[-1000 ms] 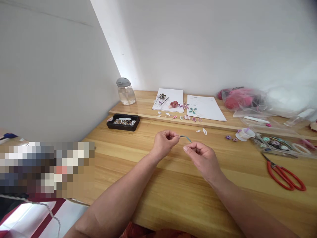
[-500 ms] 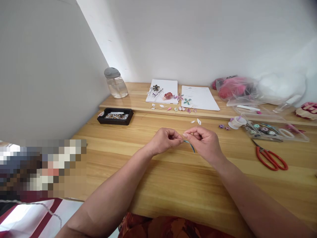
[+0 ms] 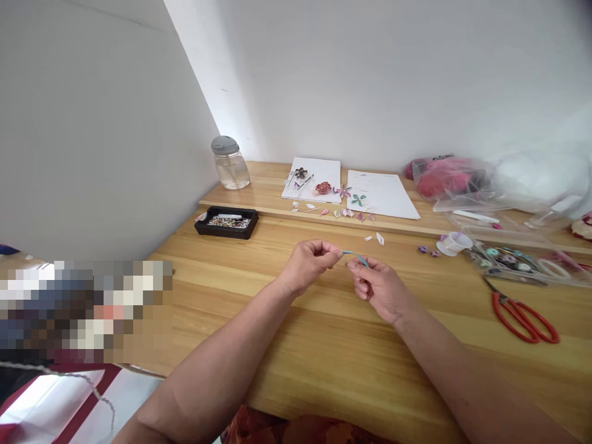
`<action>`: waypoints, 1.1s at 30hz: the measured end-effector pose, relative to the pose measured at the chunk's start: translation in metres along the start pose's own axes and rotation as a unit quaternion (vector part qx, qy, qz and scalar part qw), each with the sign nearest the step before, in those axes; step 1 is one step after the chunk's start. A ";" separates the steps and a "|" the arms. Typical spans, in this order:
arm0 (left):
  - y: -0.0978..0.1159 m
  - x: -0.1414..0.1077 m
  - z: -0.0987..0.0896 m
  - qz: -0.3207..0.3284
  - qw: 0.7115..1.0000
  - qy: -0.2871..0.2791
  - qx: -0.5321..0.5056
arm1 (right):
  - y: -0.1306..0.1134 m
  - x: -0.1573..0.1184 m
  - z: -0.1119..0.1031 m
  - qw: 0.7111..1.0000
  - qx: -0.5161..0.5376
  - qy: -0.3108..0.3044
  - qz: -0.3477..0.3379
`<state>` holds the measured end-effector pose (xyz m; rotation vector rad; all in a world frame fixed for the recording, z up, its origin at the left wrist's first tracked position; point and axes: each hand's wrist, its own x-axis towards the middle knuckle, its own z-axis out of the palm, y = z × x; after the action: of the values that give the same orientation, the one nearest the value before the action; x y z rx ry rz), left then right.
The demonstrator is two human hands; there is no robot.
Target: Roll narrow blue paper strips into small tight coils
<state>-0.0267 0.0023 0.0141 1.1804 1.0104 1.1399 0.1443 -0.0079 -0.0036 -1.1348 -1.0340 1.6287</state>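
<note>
Above the table's middle, a thin, curved teal-blue strip [image 3: 356, 254] spans the short gap between my hands. My left hand [image 3: 309, 264] pinches one end between thumb and forefinger. The other end bends down to my right hand [image 3: 378, 285], whose thumb and fingers are closed at it; their exact grip is partly hidden. Just beyond my hands lie small white petal-shaped pieces [image 3: 380, 238]. Farther back are a teal wire-like flower [image 3: 358, 200], a pink-purple flower [image 3: 343, 191] and a red flower [image 3: 323, 188].
Red-handled scissors [image 3: 525, 317] lie at the right, near a clear box of small parts [image 3: 509, 259] and a white spool [image 3: 454, 243]. A black bead tray [image 3: 226, 223] and a water bottle [image 3: 232, 166] stand at the left. Plastic bags [image 3: 444, 179] sit at the back right.
My hands have moved slightly apart, and my right hand has turned and dropped a little. The strip, hanging below the fingers before, now arches between them. The view has shifted slightly.
</note>
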 end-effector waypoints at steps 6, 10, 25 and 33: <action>-0.002 0.004 -0.001 -0.003 0.997 0.065 -0.032 | 0.002 -0.009 0.014 0.999 -0.025 0.014 -0.042; -0.003 0.005 -0.002 -0.004 0.997 0.073 -0.027 | 0.005 -0.012 0.018 0.995 -0.049 0.031 -0.081; -0.003 0.005 -0.004 -0.004 0.998 0.069 -0.010 | 0.007 -0.017 0.017 0.932 -0.282 0.071 -0.215; -0.011 0.009 -0.006 0.020 0.996 0.081 0.045 | 0.001 -0.021 0.014 0.846 -0.386 0.126 -0.347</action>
<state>-0.0299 0.0121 0.0023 1.1990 1.1766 1.2468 0.1350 -0.0297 0.0040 -1.2038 -1.7315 0.4514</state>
